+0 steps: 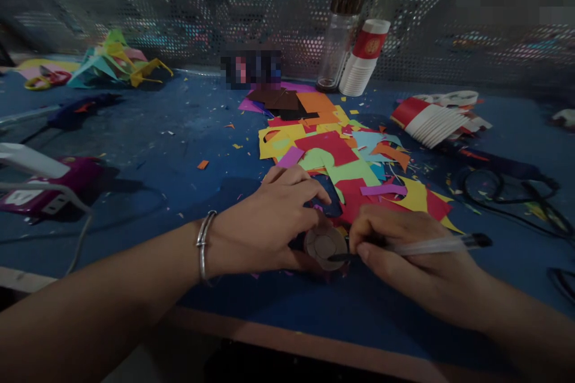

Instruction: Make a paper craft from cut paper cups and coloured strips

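My left hand (269, 221), a silver bangle at its wrist, presses its fingers down on a small round brown piece (324, 245) lying on the blue table (188, 131). My right hand (399, 248) is closed around a clear pen (431, 245) with a black cap end. The pen's tip touches the right edge of the round piece. A heap of coloured paper scraps (341, 155) lies just beyond both hands.
A stack of red and white paper cups (363, 60) leans on a clear bottle (339, 42) at the back. More cups (433, 116) lie at right, black cables (507, 191) beyond them. A purple tool (49, 182) sits at left, folded paper shapes (114, 63) far left.
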Motion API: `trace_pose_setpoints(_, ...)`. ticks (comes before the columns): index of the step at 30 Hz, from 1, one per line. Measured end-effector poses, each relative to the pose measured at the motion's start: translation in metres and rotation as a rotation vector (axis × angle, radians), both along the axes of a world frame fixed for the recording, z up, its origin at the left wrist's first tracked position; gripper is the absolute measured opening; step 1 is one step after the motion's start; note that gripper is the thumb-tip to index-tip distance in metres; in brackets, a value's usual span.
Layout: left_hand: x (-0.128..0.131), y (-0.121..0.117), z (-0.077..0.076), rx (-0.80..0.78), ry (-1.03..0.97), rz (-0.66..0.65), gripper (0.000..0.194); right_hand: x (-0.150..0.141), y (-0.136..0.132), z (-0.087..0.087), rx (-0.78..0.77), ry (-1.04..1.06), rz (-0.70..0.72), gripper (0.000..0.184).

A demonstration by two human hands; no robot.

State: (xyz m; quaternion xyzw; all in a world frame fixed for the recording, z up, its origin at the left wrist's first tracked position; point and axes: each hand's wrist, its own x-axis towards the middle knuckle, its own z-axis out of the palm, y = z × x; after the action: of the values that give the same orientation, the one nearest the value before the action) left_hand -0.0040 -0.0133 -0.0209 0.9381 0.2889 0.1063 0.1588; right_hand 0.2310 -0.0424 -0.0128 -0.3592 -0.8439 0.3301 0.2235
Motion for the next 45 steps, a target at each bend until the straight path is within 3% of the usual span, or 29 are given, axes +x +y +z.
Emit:
trace_pose_setpoints(9,0.0005,0.001,-0.0014,0.003,0.002,0.002,0.043,-0.0006,0.0018,0.0039,-0.051,0.002,-0.007,0.017)
trace_pose_setpoints(16,-0.0011,0.0007,-0.0016,0.01,-0.03,-0.006,0.043,0.0044,0.0052,0.0031,0.032,0.012,-0.076,0.019)
trace_pose_setpoints(23,0.0003,0.0003,-0.0017,0.004,0.006,0.012,0.042,0.0046,0.0033,0.0025,0.105,-0.036,-0.036,0.018)
trace_pose_setpoints(45,0.0011,-0.0007,-0.0003,-0.014,-0.004,0.016,0.039,0.0018,0.0036,0.005,0.153,-0.099,-0.022,0.017)
